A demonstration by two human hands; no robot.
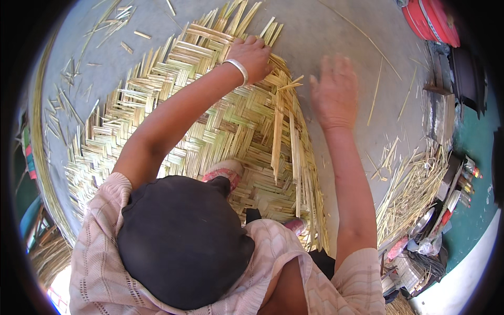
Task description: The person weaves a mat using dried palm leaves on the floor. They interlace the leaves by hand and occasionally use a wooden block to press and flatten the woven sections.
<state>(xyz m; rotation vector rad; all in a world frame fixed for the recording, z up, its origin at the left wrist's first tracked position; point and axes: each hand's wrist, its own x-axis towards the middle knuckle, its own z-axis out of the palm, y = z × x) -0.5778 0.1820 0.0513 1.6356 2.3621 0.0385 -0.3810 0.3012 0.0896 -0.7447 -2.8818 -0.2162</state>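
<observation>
Head view: a woven mat (210,126) of flat pale-yellow strips is being worked on a grey concrete floor (325,37), and every place below is given relative to that mat. It is lying flat, spread from the upper middle of the picture down to the person's feet, and its lower part is being pinned by 2 shoes (226,172).

The left hand (251,55) is being pressed palm-down on the mat's far edge, fingers curled lightly over the loose strip ends; nothing is seen to be gripped. A silver bangle (237,69) is being worn at that wrist.

The right hand (333,92) is being held open, fingers spread, just beyond the mat's right edge over bare floor; it is blurred, and whether the floor is being touched cannot be told. It is holding nothing.

Several loose strips (278,134) are lying unwoven along the mat's right side. A heap of spare strips (412,194) is lying well to the right of the mat, and short offcuts (79,68) are scattered to its left.

The mat is being judged light, thin and springy: stiff along each strip yet easily split or kinked if bent sharply. Loose ends are best taken flat between finger pads near the woven edge, while the weave is being held down close by.
</observation>
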